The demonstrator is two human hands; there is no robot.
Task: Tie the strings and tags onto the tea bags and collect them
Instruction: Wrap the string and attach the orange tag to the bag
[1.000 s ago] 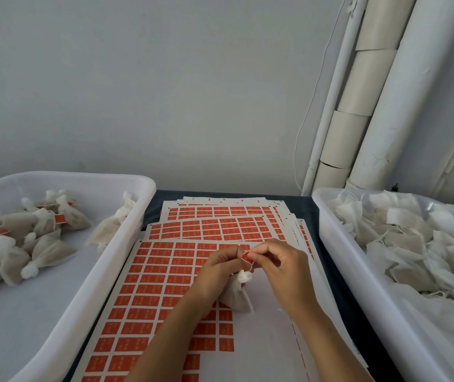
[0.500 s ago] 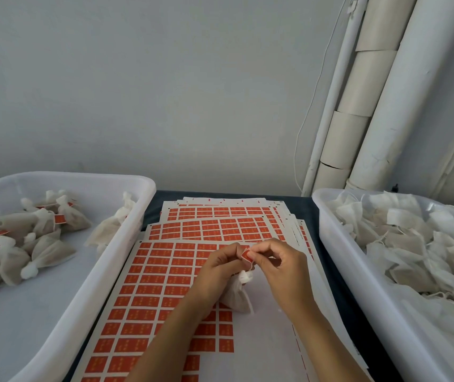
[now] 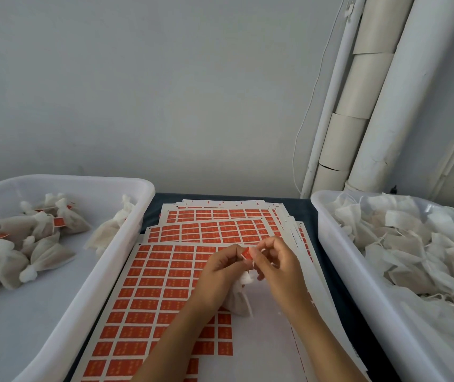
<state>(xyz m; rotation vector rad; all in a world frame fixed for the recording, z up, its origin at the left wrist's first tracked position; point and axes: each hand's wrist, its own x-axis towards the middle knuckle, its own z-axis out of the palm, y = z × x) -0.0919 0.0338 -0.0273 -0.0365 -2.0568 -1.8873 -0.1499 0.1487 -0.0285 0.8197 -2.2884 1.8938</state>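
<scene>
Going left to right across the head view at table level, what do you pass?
Left white tub with tied, tagged tea bags → sheets of orange tags → left hand → small orange tag pinched between both hands → right hand → right white tub heaped with untied tea bags.

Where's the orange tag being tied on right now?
In the head view, centre, the orange tag is pinched between the left hand and right hand, above the tea bag.

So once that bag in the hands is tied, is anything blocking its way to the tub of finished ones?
Nothing visible does. The tea bag sits over the tag sheets; only the left tub rim lies between.
</scene>
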